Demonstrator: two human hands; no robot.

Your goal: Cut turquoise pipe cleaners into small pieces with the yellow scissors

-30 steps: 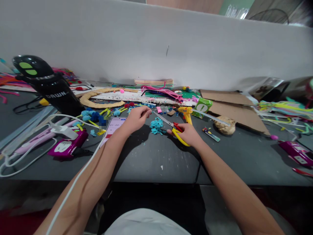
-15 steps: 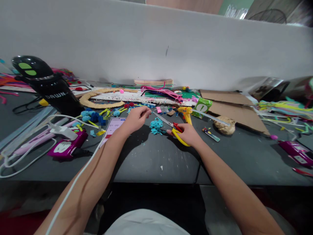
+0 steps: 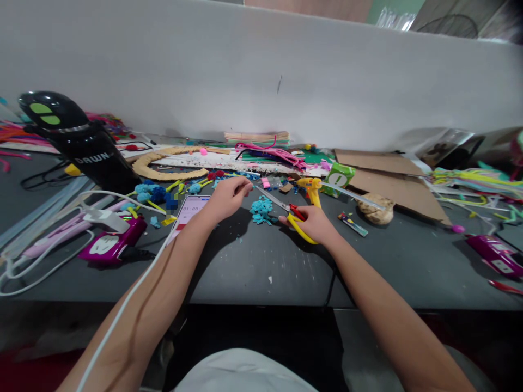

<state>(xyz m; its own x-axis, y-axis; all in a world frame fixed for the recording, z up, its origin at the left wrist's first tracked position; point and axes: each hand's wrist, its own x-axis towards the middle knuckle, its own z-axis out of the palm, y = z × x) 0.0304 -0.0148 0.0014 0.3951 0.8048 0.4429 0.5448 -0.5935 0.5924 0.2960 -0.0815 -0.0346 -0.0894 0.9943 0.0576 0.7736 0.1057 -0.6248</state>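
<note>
My right hand [image 3: 314,224] is closed around the yellow and red handles of a pair of scissors [image 3: 281,204], whose blades point up and left. Close to the blade tips, my left hand [image 3: 231,195] is pinched, thumb against fingers. Whatever sits in that pinch is too small to make out. Below the blades lies a heap of small light-blue cut pieces [image 3: 261,210] on the dark grey table [image 3: 253,272]. Partly covered by my left forearm is a phone [image 3: 190,209] with a timer on its screen.
A yellow glue gun [image 3: 311,188] stands just beyond my right hand. To its right are a green packet [image 3: 338,177], a pale round lump [image 3: 375,208] and cardboard [image 3: 392,185]. Leftward stand a black bottle [image 3: 90,141] and a purple power socket [image 3: 114,239]. A white cable crosses my left forearm.
</note>
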